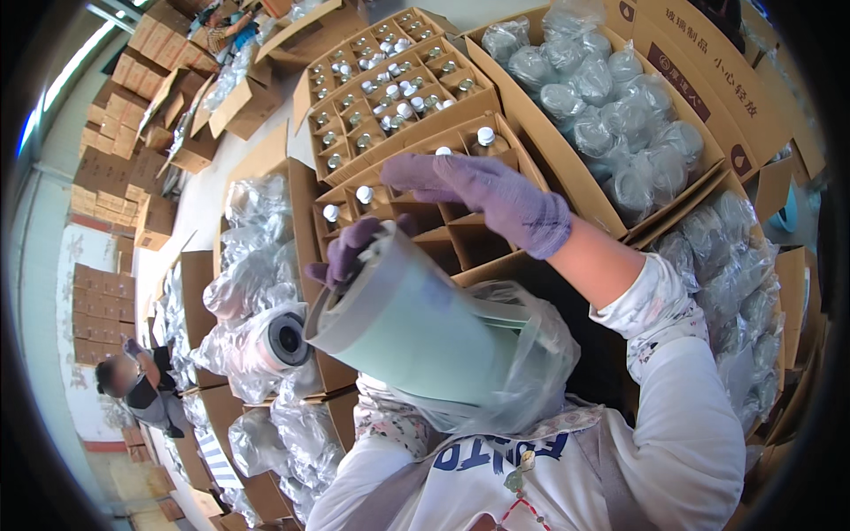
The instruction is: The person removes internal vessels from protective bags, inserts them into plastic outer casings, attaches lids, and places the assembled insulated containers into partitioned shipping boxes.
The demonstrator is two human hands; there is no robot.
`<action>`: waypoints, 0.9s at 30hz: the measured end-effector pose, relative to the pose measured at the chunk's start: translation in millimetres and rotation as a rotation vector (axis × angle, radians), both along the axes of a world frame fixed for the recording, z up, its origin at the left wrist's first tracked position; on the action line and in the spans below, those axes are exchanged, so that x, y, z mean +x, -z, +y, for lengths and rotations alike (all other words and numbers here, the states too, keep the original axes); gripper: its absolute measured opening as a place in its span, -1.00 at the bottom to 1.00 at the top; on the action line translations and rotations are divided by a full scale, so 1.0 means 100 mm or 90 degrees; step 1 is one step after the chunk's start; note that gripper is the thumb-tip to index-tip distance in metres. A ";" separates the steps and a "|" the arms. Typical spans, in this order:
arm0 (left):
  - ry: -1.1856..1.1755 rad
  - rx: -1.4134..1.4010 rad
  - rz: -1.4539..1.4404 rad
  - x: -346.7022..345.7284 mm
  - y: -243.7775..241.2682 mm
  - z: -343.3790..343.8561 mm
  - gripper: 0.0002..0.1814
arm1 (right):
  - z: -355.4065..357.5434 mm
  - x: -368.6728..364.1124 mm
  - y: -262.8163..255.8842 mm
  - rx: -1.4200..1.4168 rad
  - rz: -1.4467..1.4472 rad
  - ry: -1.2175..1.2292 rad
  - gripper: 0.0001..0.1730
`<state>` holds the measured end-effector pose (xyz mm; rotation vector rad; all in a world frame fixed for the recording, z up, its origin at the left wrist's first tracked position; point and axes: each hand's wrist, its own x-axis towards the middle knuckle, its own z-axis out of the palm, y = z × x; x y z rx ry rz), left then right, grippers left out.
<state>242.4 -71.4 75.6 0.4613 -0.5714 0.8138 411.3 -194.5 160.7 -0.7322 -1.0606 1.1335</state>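
A large pale green tumbler [418, 325] with a grey rim is tilted close before me. Clear plastic film [538, 358] covers its lower end, where a green handle-like part shows. My left hand [352, 249], in a purple knit glove, has its fingers curled at the tumbler's rim; the forearm behind is mostly hidden. My right hand [485, 196], gloved alike, reaches over a divided carton [431, 245] with its fingers stretched out and nothing seen in them. White-capped glass bottles [487, 137] stand in some of that carton's cells.
Further divided cartons of bottles [392, 99] stand beyond. A large carton [551, 139] of plastic-wrapped glassware is at right. Wrapped goods fill boxes at left, with a pink-white tumbler [287, 338] lying on top. A person [146, 385] is at far left, another [222, 30] at upper left.
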 end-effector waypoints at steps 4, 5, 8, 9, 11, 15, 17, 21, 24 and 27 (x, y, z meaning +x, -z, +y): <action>0.030 0.039 -0.013 0.01 -0.08 -0.11 -0.34 | -0.13 -0.18 -0.24 0.086 -0.158 -0.075 -0.24; 0.034 0.047 -0.011 -0.04 -0.13 -0.14 -0.32 | -0.17 -0.21 -0.24 0.100 -0.147 -0.056 -0.28; -0.052 0.140 0.090 -0.24 -0.34 -0.23 -0.24 | -0.16 -0.22 -0.02 0.169 -0.133 0.007 -0.39; -0.127 0.194 0.150 -0.34 -0.40 -0.28 -0.21 | -0.19 -0.21 -0.01 0.157 -0.134 0.002 -0.39; -0.313 0.255 0.295 -0.36 -0.48 -0.44 -0.13 | -0.27 -0.14 0.02 0.123 -0.151 0.004 -0.36; -0.435 0.481 0.413 -0.45 -0.62 -0.28 -0.32 | -0.75 0.12 0.14 0.015 -0.022 0.067 -0.32; -0.409 0.448 0.465 -0.57 -0.56 -0.22 -0.34 | -1.23 0.26 0.47 0.013 -0.164 0.201 -0.38; -0.355 0.328 0.497 -0.61 -0.41 -0.24 -0.29 | -1.70 0.12 0.60 0.090 -0.795 0.438 -0.22; -0.379 0.347 0.529 -0.62 -0.53 -0.34 -0.18 | -1.12 0.02 0.34 0.303 -0.770 0.266 -0.84; -0.479 0.462 0.547 -0.60 -0.67 -0.40 -0.08 | -0.67 0.16 -0.28 0.315 -0.505 0.390 -0.87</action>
